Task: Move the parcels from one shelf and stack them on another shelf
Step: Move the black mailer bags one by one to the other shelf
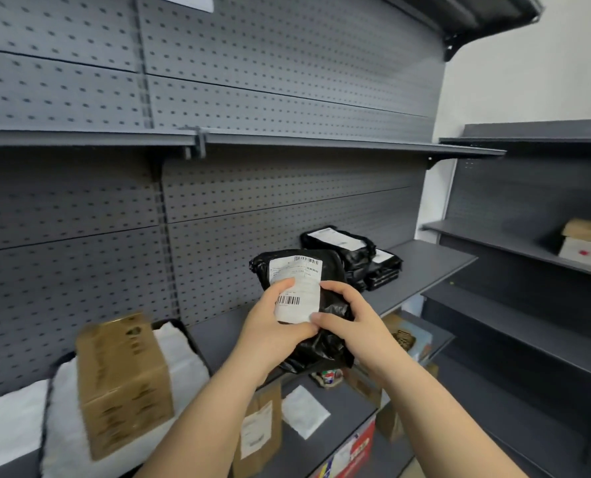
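Note:
A black plastic parcel (328, 270) with a white barcode label is held upright in the air in front of the grey shelf (425, 267). My left hand (273, 326) grips its lower left side, thumb on the label. On the parcel's right side, my right hand (342, 315) holds it with fingers curled over the black wrap. Behind it, on the same shelf to the right, lies a stack of black parcels (352, 253) with white labels on top.
A brown cardboard box (121, 381) and white padded parcels (183, 360) lie at the left on the shelf. Lower shelves hold brown envelopes (256, 429), a white packet (304, 412) and coloured boxes. The right-hand shelving carries a white box (585, 251).

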### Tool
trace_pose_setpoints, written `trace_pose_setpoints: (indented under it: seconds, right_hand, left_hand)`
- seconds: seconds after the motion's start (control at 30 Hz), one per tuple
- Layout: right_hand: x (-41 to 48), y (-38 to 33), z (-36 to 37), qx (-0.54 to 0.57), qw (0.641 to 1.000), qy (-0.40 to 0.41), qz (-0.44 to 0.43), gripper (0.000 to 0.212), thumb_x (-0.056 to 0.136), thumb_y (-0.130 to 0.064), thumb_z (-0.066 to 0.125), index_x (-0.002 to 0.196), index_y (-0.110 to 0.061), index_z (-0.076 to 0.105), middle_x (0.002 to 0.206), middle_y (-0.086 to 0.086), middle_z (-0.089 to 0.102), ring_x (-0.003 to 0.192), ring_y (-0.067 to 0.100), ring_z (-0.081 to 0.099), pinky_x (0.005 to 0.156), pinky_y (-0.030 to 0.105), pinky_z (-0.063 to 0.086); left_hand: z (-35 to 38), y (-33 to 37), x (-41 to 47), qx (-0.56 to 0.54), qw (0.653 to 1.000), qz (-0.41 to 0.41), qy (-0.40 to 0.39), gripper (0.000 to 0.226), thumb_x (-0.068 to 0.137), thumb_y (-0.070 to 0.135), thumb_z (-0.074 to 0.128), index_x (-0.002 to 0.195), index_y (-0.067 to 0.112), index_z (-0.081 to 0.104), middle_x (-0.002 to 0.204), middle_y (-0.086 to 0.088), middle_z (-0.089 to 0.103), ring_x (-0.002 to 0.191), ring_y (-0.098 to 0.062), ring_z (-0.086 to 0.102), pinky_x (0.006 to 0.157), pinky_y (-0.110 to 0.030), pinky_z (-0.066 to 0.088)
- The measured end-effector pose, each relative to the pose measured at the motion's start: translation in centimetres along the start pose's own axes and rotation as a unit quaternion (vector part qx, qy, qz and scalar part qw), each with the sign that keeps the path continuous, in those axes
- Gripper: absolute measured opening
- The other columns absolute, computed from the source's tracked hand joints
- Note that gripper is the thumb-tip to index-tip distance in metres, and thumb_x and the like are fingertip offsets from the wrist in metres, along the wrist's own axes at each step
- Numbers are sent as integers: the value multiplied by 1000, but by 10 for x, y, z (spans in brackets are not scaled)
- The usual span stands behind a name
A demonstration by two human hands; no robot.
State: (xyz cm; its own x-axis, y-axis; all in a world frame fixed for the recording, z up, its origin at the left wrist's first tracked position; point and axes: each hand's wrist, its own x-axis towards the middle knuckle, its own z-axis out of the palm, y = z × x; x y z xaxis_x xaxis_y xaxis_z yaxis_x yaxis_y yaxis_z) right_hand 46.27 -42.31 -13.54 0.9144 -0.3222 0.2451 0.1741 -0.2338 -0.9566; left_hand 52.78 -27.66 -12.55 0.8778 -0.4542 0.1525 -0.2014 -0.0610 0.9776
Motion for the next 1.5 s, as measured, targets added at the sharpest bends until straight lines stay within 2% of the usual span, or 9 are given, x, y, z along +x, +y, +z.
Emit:
trace_pose_setpoints:
  seconds: [0.17,0.37,0.53,0.73,0.87,1.07,1.27,1.37,1.5]
  right_hand:
    - [32,18,-50,13,999,32,14,46,85,-13,73,124,-33,59,109,-12,68,87,-3,69,67,14,53]
    - [102,40,-95,-13,998,58,6,46,82,-19,76,121,-38,60,115,-13,67,107,8,65,92,31,55]
    - [171,45,-127,-5,998,62,0,44,84,-15,74,120,-35,61,112,-12,68,101,5,67,83,22,56]
    - [246,58,-157,-8,999,51,-1,43,83,-17,75,117,-40,63,118,-9,67,106,10,66,93,33,56]
    - [287,67,-177,1,1000,9,-1,40,85,-17,72,118,-38,63,114,-12,69,97,3,69,78,20,55]
    - [345,82,-205,9,997,-72,-6,37,87,-20,71,117,-41,63,118,-14,67,101,3,67,85,22,53]
    - [390,101,-230,15,987,-161,-4,34,87,-24,71,112,-46,64,123,-10,66,110,12,66,101,39,52]
    - [407,107,-237,11,979,-204,-12,34,88,-25,70,114,-46,62,126,-12,63,112,9,63,94,30,51]
    - [421,115,-241,11,971,-239,-16,37,90,-23,68,120,-42,59,124,-13,61,106,6,65,87,25,52]
  left_hand:
    - [48,-1,50,7,1000,12,-24,73,73,4,78,132,35,49,110,18,62,94,5,61,65,-8,49]
    - [89,-9,129,0,999,34,-28,74,74,8,79,134,37,48,116,14,62,97,3,61,72,-13,51]
    - [114,-5,204,5,998,55,-23,76,73,9,79,136,36,48,125,10,58,99,5,59,69,-8,49]
    - [135,-2,276,25,998,63,-5,76,72,12,80,137,37,48,130,7,53,109,-5,58,71,-9,47]
    - [146,-1,311,47,996,69,8,68,74,11,79,132,34,54,128,10,55,111,-6,57,76,-11,48]
    - [166,0,352,67,994,55,65,51,80,16,74,125,36,60,122,15,53,110,-4,54,81,-13,47]
    - [196,-5,378,102,983,35,151,47,76,25,74,118,43,62,124,13,55,117,-13,51,99,-34,49]
    - [207,-7,385,114,975,24,187,50,70,32,73,117,43,63,121,13,58,114,-13,54,100,-36,48]
    - [214,-9,389,104,971,6,213,51,77,20,75,121,41,61,120,12,59,110,-9,56,99,-33,49]
